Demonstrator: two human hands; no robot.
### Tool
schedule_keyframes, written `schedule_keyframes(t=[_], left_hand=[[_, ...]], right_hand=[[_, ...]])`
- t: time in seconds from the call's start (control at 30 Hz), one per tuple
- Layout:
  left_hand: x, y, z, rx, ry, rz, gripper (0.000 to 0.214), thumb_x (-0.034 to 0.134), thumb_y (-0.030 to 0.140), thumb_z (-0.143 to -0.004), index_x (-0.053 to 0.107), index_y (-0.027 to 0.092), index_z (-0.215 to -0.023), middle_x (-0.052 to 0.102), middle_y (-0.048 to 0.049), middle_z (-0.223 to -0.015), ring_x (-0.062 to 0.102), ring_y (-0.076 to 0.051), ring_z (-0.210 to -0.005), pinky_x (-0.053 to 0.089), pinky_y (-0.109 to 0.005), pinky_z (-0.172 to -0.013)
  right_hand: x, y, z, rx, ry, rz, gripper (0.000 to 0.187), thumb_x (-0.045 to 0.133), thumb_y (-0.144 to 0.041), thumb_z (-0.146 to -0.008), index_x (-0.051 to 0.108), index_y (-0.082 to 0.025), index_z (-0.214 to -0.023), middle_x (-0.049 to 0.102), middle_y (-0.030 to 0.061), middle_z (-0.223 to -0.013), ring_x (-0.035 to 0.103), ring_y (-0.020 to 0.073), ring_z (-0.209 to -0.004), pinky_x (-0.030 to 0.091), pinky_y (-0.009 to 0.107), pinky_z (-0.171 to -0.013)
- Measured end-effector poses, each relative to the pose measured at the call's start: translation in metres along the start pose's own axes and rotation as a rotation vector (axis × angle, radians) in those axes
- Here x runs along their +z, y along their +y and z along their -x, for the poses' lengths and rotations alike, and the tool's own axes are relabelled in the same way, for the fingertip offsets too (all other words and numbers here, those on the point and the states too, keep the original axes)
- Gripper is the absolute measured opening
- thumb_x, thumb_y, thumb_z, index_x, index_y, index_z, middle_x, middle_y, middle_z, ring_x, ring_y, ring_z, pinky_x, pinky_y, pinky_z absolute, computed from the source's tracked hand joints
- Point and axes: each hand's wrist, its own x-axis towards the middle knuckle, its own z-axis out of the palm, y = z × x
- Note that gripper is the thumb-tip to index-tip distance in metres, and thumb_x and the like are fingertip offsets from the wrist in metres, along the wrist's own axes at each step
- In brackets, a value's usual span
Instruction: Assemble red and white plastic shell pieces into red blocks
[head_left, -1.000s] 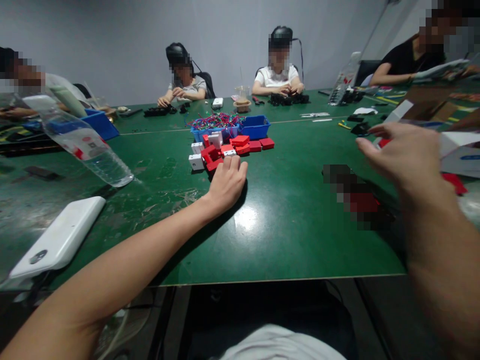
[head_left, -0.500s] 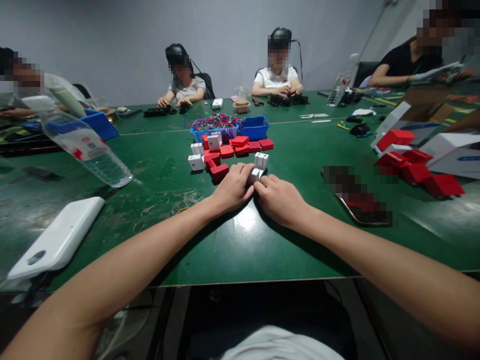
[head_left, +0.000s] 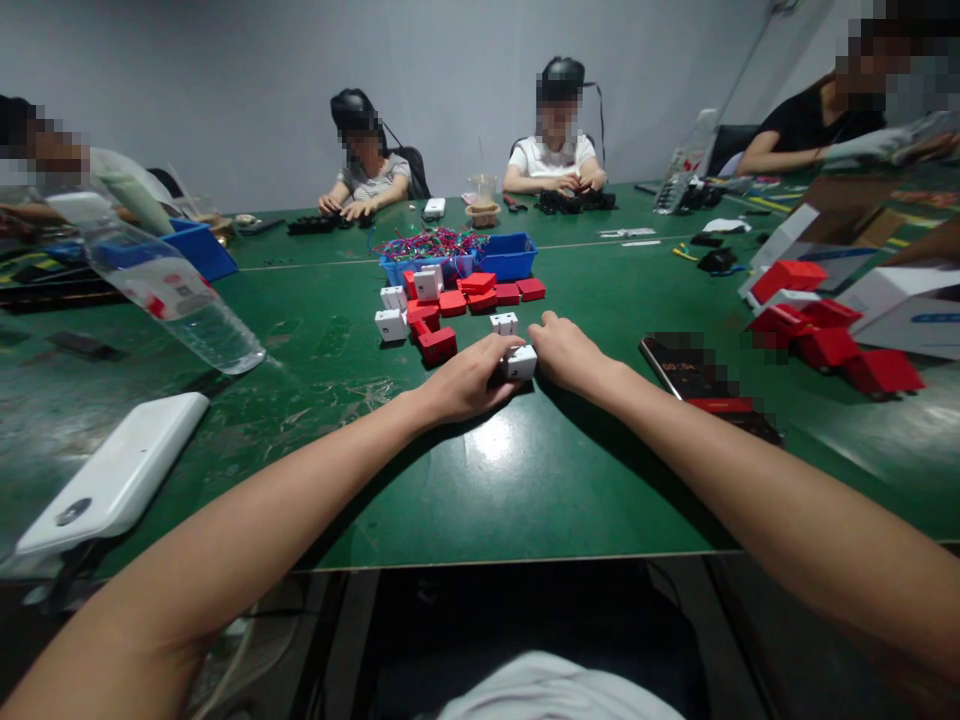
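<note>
Near the middle of the green table, my left hand is closed on a small white block with dark slots, gripping it from its left side. Just behind my left fingers stands a second white block. To the right of both, my right hand rests low over the table, apart from the held block. Its fingers are curled, and whatever may lie inside them is hidden. Beyond my left hand is a loose pile of red blocks with several white blocks among them.
Behind the pile sit a blue bin and a heap of coloured wires. A phone and more red blocks lie right. Left are a tilted water bottle and white power bank. Several people sit around the table.
My right hand has drawn away from the held block, up and to the right. That block now shows more fully in my left hand. The white block behind appears further left.
</note>
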Motion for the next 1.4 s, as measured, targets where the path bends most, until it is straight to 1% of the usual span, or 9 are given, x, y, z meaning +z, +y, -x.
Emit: schedule_keyframes(t=[0.1,0.23,0.37,0.53,0.77,0.87,1.0,1.17,1.4], left_hand=[[-0.003,0.003,0.0,0.034,-0.039,-0.013,0.045,0.061,0.031,-0.09,0.046,0.015,-0.129,0.061,-0.0154,-0.122,0.061,-0.024,-0.112,0.051,-0.04,-0.098],[-0.003,0.003,0.001,-0.038,-0.02,-0.118,0.031,0.057,0.032,-0.091,0.055,0.014,-0.116,0.062,-0.0137,-0.11,0.063,-0.023,-0.098,0.054,-0.038,-0.085],[0.0,0.001,0.002,-0.062,0.0,-0.115,0.026,0.056,0.028,-0.091,0.057,0.014,-0.113,0.064,-0.0108,-0.102,0.063,-0.02,-0.088,0.053,-0.033,-0.077],[0.001,0.0,0.003,-0.059,0.016,-0.043,0.026,0.057,0.026,-0.092,0.058,0.015,-0.115,0.068,-0.0105,-0.103,0.063,-0.02,-0.09,0.052,-0.034,-0.079],[-0.001,0.001,0.003,-0.066,0.002,-0.027,0.029,0.057,0.029,-0.094,0.057,0.017,-0.12,0.069,-0.0102,-0.109,0.064,-0.021,-0.095,0.052,-0.034,-0.081],[-0.001,0.002,0.003,-0.074,-0.002,-0.039,0.026,0.055,0.03,-0.095,0.057,0.018,-0.118,0.068,-0.0089,-0.104,0.064,-0.019,-0.09,0.052,-0.032,-0.078],[0.0,0.0,0.004,-0.071,-0.004,-0.052,0.021,0.054,0.027,-0.096,0.057,0.019,-0.115,0.065,-0.0066,-0.102,0.062,-0.018,-0.087,0.05,-0.03,-0.077],[0.001,-0.001,0.005,-0.058,-0.003,-0.092,0.023,0.054,0.022,-0.095,0.057,0.021,-0.118,0.062,-0.0056,-0.1,0.061,-0.016,-0.084,0.049,-0.028,-0.074],[-0.002,0.003,0.002,-0.099,0.002,-0.129,0.038,0.06,0.042,-0.091,0.053,0.018,-0.119,0.065,-0.0085,-0.103,0.062,-0.021,-0.09,0.05,-0.034,-0.079]], right_hand=[[0.0,0.005,0.002,0.039,0.013,-0.057,0.029,0.046,-0.005,-0.089,0.067,-0.008,-0.109,0.062,0.0223,-0.106,0.064,0.0288,-0.089,0.044,0.034,-0.073],[0.002,0.009,0.009,0.068,0.09,-0.226,0.023,0.05,-0.006,-0.085,0.068,-0.013,-0.097,0.065,0.0157,-0.099,0.062,0.0239,-0.087,0.042,0.03,-0.072],[0.004,0.012,0.013,0.062,0.178,-0.35,0.021,0.048,-0.017,-0.093,0.068,-0.013,-0.096,0.07,0.0118,-0.094,0.062,0.0211,-0.087,0.041,0.029,-0.077],[0.002,0.012,0.014,0.041,0.189,-0.402,0.031,0.045,-0.031,-0.099,0.069,-0.015,-0.087,0.072,0.011,-0.09,0.063,0.0209,-0.083,0.04,0.029,-0.073],[0.0,0.012,0.017,0.042,0.179,-0.443,0.03,0.048,-0.031,-0.098,0.071,-0.013,-0.091,0.073,0.0132,-0.094,0.065,0.0223,-0.086,0.042,0.03,-0.075],[0.001,0.012,0.018,0.058,0.182,-0.512,0.028,0.05,-0.031,-0.096,0.068,-0.011,-0.106,0.074,0.0147,-0.1,0.067,0.0232,-0.087,0.045,0.031,-0.077],[0.005,0.011,0.018,0.073,0.225,-0.599,0.04,0.055,-0.026,-0.091,0.054,-0.011,-0.128,0.073,0.0151,-0.106,0.068,0.025,-0.089,0.047,0.033,-0.081],[0.008,0.012,0.017,0.058,0.283,-0.644,0.03,0.057,-0.018,-0.084,0.055,-0.014,-0.114,0.072,0.0134,-0.105,0.068,0.0253,-0.091,0.047,0.032,-0.08],[0.008,0.013,0.017,0.09,0.26,-0.715,0.025,0.062,-0.024,-0.081,0.053,-0.02,-0.105,0.073,0.008,-0.094,0.067,0.022,-0.081,0.045,0.029,-0.071]])
